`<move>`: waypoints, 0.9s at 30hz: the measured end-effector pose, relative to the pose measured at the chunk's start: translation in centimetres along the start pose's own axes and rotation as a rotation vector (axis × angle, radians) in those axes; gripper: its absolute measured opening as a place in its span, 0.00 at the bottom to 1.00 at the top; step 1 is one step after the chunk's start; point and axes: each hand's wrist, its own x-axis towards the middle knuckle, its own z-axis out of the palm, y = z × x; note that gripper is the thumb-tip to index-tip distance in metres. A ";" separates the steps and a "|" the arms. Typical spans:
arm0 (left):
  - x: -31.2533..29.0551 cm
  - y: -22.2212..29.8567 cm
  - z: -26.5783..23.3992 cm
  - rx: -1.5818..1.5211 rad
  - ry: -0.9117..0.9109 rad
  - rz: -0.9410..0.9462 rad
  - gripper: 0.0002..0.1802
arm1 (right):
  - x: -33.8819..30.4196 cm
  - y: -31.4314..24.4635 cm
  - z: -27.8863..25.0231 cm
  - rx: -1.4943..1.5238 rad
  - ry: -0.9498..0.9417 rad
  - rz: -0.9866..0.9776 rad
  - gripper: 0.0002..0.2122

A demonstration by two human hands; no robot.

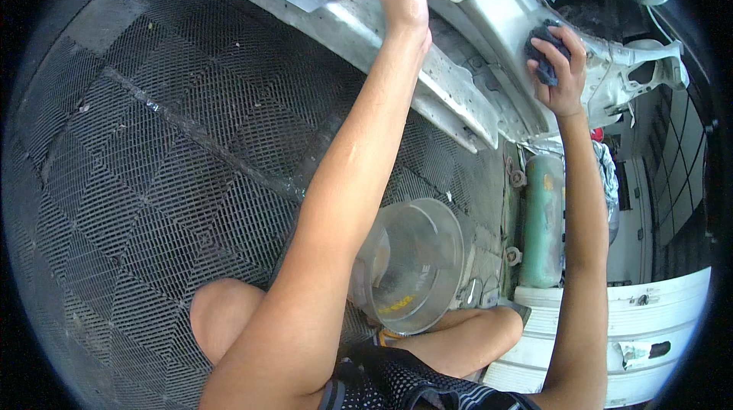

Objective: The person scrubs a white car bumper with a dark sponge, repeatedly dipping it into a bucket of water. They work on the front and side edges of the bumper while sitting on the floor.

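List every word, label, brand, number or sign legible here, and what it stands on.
Translucent bucket: pale lettering and yellow characters on its wall; not transcribed here.
Green cylinder: yellowish patch, too blurred to tell if it is text.
Dark pad in the right hand, silvery metal frame: no lettering visible.

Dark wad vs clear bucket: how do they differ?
Color: the dark wad is blackish; the clear bucket is see-through.
Size: the wad is palm-sized; the bucket is much larger.
Place: the wad is in the right hand's grip, against silvery metal; the bucket is near the person's legs, unheld.
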 end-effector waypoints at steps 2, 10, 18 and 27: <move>1.8 0.5 0.1 -0.095 0.044 -0.028 0.43 | 0.4 -0.1 -0.1 0.012 0.012 -0.008 0.19; 0.1 -4.2 1.1 0.311 0.007 0.147 0.50 | 0.6 -0.7 0.0 -0.044 -0.046 0.001 0.19; 0.7 -3.4 0.6 0.332 -0.046 0.188 0.48 | 6.1 -1.1 0.1 -0.026 -0.029 -0.045 0.16; -1.2 -2.3 4.4 -0.105 0.043 0.285 0.41 | 22.7 -4.1 7.2 -0.247 -0.279 -0.106 0.13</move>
